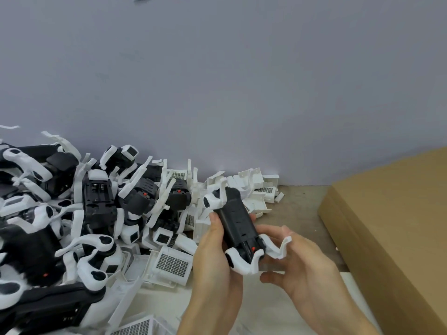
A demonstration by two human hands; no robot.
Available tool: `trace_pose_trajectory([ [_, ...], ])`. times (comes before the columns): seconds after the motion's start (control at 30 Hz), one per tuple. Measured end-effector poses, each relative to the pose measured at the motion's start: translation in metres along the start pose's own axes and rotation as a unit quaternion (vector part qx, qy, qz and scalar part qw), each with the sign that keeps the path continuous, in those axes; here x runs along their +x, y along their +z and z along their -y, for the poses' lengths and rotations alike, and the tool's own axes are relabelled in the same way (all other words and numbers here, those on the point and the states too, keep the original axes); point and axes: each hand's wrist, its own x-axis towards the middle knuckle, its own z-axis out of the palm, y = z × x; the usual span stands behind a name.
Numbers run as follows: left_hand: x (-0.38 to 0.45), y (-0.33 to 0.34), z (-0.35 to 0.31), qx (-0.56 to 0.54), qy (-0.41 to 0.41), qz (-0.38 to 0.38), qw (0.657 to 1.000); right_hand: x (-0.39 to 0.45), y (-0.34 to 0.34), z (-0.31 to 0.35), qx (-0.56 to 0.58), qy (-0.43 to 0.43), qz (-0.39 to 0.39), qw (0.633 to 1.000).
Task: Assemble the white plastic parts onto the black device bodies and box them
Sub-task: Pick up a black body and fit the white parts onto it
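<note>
A black device body point(238, 222) is held above the surface point(297, 209) at about five o'clock from the middle of the view, tilted so its long axis runs from eleven o'clock down to five o'clock. A white plastic part point(214, 198) with a dark round opening sits on its far end, and another white part point(244, 259) wraps its near end, where a small red dot shows on the black. The left hand point(216, 259) grips the body from the nine o'clock side, thumb laid along its upper edge and fingers curled behind. The right hand point(297, 264) comes in from three o'clock with fingers loosely bent, thumb and fingertips pinching a curved white arm piece point(280, 247) that touches the body's near end. At nine o'clock from the hands lies a heap of devices point(96, 209), black bodies with white arms tangled together, stretching to the left edge. White grille parts point(173, 265) lie just beside the left wrist at eight o'clock, and more white housings point(256, 187) are piled against the grey wall point(217, 81) at twelve o'clock. A brown cardboard box point(391, 218) lies at three o'clock, well apart from the heap.
</note>
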Motion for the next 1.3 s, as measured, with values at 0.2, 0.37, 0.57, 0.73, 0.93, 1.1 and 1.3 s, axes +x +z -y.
trace_pose_trajectory([
  [0.2, 0.001, 0.001, 0.002, 0.054, 0.020, -0.012, 0.998, 0.003, -0.007, -0.010, -0.050, 0.061, 0.077, 0.994],
  [0.37, 0.002, 0.002, 0.009, 0.086, -0.001, -0.030, 0.996, 0.005, 0.000, -0.021, -0.175, 0.015, 0.043, 0.983],
  [0.57, 0.002, 0.002, 0.012, 0.132, 0.049, -0.015, 0.990, 0.007, 0.004, -0.025, -0.105, 0.000, 0.028, 0.994],
  [0.73, 0.001, 0.003, 0.010, 0.134, 0.046, -0.024, 0.990, 0.008, -0.001, -0.028, -0.128, -0.036, 0.060, 0.989],
  [0.93, 0.002, 0.002, 0.011, 0.138, 0.059, -0.027, 0.988, 0.011, -0.003, -0.029, -0.146, -0.033, 0.075, 0.986],
  [1.1, 0.003, 0.003, 0.012, 0.148, 0.057, -0.035, 0.987, 0.009, -0.001, -0.026, -0.165, -0.037, 0.059, 0.984],
  [1.3, 0.003, 0.003, 0.012, 0.138, 0.069, -0.044, 0.987, 0.007, -0.001, -0.026, -0.205, -0.036, 0.054, 0.977],
])
